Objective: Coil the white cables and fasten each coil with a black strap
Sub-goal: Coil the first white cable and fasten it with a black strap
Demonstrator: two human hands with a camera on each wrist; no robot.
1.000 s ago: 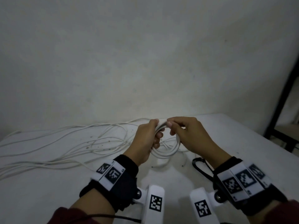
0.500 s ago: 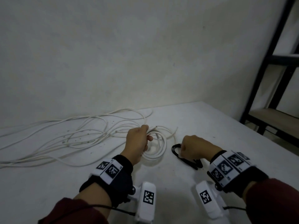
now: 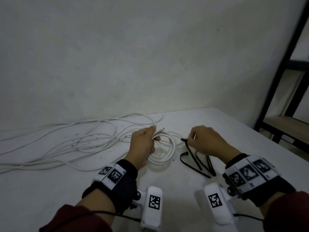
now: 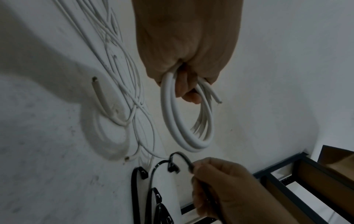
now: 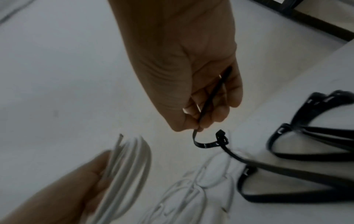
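My left hand (image 3: 143, 144) grips a small coil of white cable (image 3: 168, 151) at its top, fingers curled round the bundled loops (image 4: 184, 121); a cut cable end (image 4: 216, 98) sticks out past the fingers. My right hand (image 3: 205, 141) pinches one black strap (image 5: 208, 106) between thumb and fingers, a little to the right of the coil; the strap's head (image 5: 222, 137) curls below the fingertips. Several more black straps (image 3: 199, 163) lie on the white table (image 3: 50, 190) under my right hand.
Loose white cables (image 3: 66, 141) sprawl over the table's left and back, up to the wall (image 3: 150, 56). A black metal shelf frame (image 3: 284, 97) stands off the table's right edge. Both wrists carry white camera units (image 3: 153, 205).
My right hand left the coil, dropped to the black straps and has now lifted one toward the coil. My left hand keeps its grip and has lowered the coil toward the table.
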